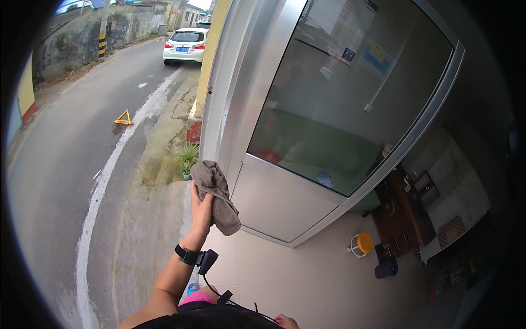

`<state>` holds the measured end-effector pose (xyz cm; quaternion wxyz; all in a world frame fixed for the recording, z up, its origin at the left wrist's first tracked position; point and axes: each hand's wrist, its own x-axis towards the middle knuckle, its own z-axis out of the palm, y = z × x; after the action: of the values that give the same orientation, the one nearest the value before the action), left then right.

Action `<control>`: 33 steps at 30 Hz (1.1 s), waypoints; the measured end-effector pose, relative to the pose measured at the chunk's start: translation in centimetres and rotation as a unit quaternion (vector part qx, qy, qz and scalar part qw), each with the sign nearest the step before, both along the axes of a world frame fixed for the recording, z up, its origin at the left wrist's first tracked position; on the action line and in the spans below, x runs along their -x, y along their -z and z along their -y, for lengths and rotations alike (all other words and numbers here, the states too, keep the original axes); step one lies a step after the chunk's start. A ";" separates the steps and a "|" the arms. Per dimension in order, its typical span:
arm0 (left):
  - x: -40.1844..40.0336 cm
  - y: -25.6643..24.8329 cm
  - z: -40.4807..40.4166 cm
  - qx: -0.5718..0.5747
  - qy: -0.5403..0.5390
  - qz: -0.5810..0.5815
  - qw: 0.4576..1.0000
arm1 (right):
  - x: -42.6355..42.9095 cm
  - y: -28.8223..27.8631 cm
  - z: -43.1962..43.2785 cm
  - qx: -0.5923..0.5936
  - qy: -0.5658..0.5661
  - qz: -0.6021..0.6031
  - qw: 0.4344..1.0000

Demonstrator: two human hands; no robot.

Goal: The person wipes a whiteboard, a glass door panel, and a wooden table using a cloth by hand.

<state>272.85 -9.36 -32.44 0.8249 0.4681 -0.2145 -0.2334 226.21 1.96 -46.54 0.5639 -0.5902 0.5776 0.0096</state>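
A bunched grey-brown cloth point(216, 201) is gripped in my left hand point(202, 211), which is raised near the lower left edge of an aluminium-framed glass door point(283, 197). The door stands open, with a glass pane point(345, 90) above and a plain panel below. A black strap with a small device point(207, 261) and a cable is around my left wrist. My right hand point(286, 321) shows only in part at the bottom edge, low by my body; whether it holds anything cannot be told.
Outside on the left are a road, a yellow triangular stand point(124, 118), a white car point(185, 46) and a potted plant point(187, 158). Indoors on the right are a yellow-topped stool point(364, 243), a dark bin point(386, 268) and a wooden desk point(396, 214).
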 end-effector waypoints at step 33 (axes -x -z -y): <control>-27.6 -34.4 36.3 0.151 -0.203 0.451 0.856 | -24.5 0.4 29.4 0.094 0.003 0.004 0.996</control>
<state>300.42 -45.62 1.97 0.7272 0.4253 -0.4957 0.2113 250.67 -27.40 -46.89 0.5080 -0.6389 0.5756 -0.0489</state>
